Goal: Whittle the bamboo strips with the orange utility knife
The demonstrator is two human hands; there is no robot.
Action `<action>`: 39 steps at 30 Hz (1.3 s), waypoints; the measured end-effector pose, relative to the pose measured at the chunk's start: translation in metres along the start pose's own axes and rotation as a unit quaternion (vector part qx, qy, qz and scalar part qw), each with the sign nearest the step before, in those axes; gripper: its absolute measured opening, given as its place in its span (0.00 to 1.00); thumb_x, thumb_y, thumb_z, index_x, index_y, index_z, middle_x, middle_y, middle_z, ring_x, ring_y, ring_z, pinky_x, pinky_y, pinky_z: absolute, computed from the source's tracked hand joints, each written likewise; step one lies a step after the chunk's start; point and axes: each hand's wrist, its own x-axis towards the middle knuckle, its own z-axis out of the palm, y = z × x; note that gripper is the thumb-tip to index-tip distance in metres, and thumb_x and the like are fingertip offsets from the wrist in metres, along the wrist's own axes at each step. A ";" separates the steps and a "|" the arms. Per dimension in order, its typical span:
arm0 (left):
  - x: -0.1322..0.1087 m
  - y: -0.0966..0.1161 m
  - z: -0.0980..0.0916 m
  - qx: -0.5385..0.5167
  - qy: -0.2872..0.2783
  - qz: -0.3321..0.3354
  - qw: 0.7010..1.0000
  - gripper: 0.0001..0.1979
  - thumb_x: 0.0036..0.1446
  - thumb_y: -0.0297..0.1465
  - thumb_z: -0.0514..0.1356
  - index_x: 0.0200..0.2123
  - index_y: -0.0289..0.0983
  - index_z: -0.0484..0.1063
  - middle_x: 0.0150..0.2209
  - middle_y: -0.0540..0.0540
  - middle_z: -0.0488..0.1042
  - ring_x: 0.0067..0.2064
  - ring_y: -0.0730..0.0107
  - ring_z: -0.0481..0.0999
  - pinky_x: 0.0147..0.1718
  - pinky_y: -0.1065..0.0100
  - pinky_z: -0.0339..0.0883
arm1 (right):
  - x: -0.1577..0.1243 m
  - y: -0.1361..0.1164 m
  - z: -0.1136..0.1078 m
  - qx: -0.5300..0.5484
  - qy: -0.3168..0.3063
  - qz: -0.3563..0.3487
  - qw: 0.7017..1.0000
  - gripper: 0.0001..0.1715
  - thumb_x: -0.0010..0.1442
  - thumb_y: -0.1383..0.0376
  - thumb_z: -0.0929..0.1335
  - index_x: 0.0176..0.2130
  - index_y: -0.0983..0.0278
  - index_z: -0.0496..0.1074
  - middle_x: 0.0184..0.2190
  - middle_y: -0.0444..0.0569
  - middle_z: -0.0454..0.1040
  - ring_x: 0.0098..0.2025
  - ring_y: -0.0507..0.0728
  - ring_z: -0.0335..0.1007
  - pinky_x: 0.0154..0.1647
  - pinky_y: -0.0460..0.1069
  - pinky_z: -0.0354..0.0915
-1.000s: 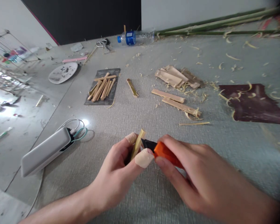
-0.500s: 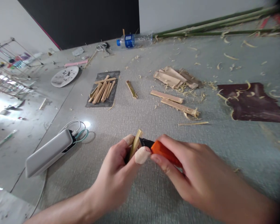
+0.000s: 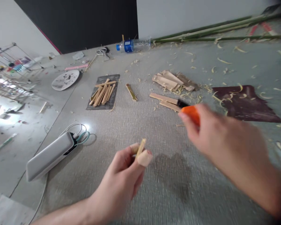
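My left hand (image 3: 124,175) is closed around a short bamboo strip (image 3: 141,147), whose pale tip sticks up between the taped thumb and forefinger. Most of that strip is hidden in the fingers. Up and to the right, my right hand (image 3: 224,140) grips an orange-handled utility knife (image 3: 191,114), slightly blurred by motion. Its black front end points left, over two flat bamboo strips (image 3: 164,98) on the table. The knife is well apart from the held strip. A single short bamboo piece (image 3: 131,92) lies farther back.
Bamboo sticks (image 3: 103,93) are piled on a dark sheet (image 3: 91,105). Behind lie flat bamboo slats (image 3: 166,82), a plastic bottle (image 3: 128,46) and long green poles (image 3: 201,39). Brown sandpaper (image 3: 250,109) with shavings is at right; a power bank (image 3: 51,154) and white plate (image 3: 65,80) are left.
My right hand has lifted the knife off the bamboo strip and swung it up and to the right. My left hand still holds the strip, slightly lower.
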 end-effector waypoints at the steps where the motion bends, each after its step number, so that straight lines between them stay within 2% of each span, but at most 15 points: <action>1: -0.002 0.000 0.000 0.004 -0.013 -0.009 1.000 0.23 0.63 0.51 0.65 0.32 0.41 0.62 0.17 0.62 0.52 0.15 0.85 0.44 0.10 0.83 0.45 | 0.003 0.006 0.001 -0.040 0.005 0.049 0.998 0.28 0.75 0.47 0.58 0.36 0.63 0.71 0.15 0.45 0.63 0.14 0.52 0.52 0.21 0.49 0.37; 3: -0.003 0.000 -0.002 0.003 -0.025 -0.019 1.000 0.21 0.64 0.49 0.65 0.34 0.41 0.63 0.18 0.62 0.53 0.16 0.84 0.44 0.11 0.84 0.45 | 0.008 0.012 0.001 0.000 -0.028 0.051 0.998 0.25 0.74 0.46 0.59 0.39 0.61 0.71 0.18 0.46 0.66 0.16 0.54 0.56 0.22 0.49 0.42; 5: -0.002 0.001 -0.005 -0.014 -0.027 -0.020 0.999 0.18 0.65 0.48 0.64 0.36 0.40 0.65 0.19 0.61 0.55 0.17 0.83 0.45 0.11 0.84 0.47 | 0.008 0.009 -0.002 0.090 -0.062 0.025 0.994 0.22 0.73 0.47 0.59 0.39 0.59 0.68 0.20 0.44 0.69 0.17 0.54 0.61 0.23 0.49 0.48; 9: 0.003 0.001 -0.010 -0.025 -0.045 0.017 0.999 0.15 0.67 0.43 0.62 0.37 0.39 0.67 0.20 0.59 0.58 0.19 0.81 0.52 0.16 0.82 0.59 | 0.002 -0.008 -0.015 0.272 -0.139 -0.004 0.952 0.19 0.74 0.51 0.60 0.33 0.57 0.59 0.18 0.37 0.64 0.17 0.51 0.61 0.22 0.49 0.54; 12: 0.004 0.001 -0.010 -0.004 -0.052 0.042 0.998 0.14 0.68 0.41 0.62 0.37 0.37 0.69 0.21 0.57 0.62 0.22 0.80 0.58 0.20 0.81 0.63 | -0.002 -0.015 -0.023 0.347 -0.170 -0.012 0.922 0.18 0.74 0.54 0.61 0.32 0.57 0.57 0.18 0.35 0.62 0.16 0.49 0.58 0.20 0.48 0.53; 17: 0.003 0.002 -0.009 0.002 -0.060 0.036 0.998 0.14 0.68 0.42 0.62 0.37 0.39 0.67 0.21 0.57 0.63 0.21 0.80 0.59 0.19 0.80 0.65 | -0.003 -0.019 -0.025 0.340 -0.169 -0.027 0.925 0.20 0.72 0.52 0.63 0.30 0.57 0.56 0.19 0.36 0.61 0.18 0.50 0.56 0.20 0.49 0.52; 21: 0.003 0.003 -0.009 -0.022 -0.060 -0.009 0.998 0.14 0.67 0.43 0.64 0.38 0.41 0.65 0.20 0.60 0.58 0.17 0.82 0.49 0.12 0.83 0.53 | -0.005 -0.021 -0.024 0.349 -0.171 -0.041 0.921 0.20 0.73 0.54 0.62 0.30 0.57 0.56 0.19 0.36 0.62 0.17 0.50 0.57 0.19 0.48 0.51; 24: 0.003 0.003 -0.010 -0.045 -0.063 -0.018 0.997 0.14 0.67 0.43 0.64 0.38 0.41 0.66 0.20 0.60 0.56 0.18 0.83 0.46 0.12 0.84 0.47 | -0.005 -0.023 -0.024 0.340 -0.186 -0.049 0.921 0.20 0.73 0.53 0.61 0.30 0.57 0.56 0.17 0.36 0.62 0.16 0.50 0.57 0.19 0.49 0.51; 29: 0.002 0.003 -0.010 -0.054 -0.074 -0.020 0.996 0.15 0.67 0.43 0.64 0.37 0.41 0.66 0.21 0.60 0.55 0.19 0.83 0.46 0.13 0.83 0.46 | -0.006 -0.026 -0.025 0.315 -0.226 -0.060 0.920 0.20 0.72 0.53 0.61 0.30 0.56 0.57 0.17 0.37 0.64 0.16 0.51 0.59 0.20 0.49 0.51; 39: 0.001 0.001 -0.010 -0.041 -0.075 0.001 0.996 0.17 0.67 0.44 0.64 0.35 0.40 0.64 0.21 0.60 0.57 0.19 0.83 0.49 0.15 0.82 0.50 | -0.008 -0.027 -0.021 0.312 -0.243 -0.062 0.916 0.20 0.73 0.52 0.60 0.31 0.56 0.58 0.18 0.38 0.66 0.17 0.52 0.61 0.22 0.50 0.51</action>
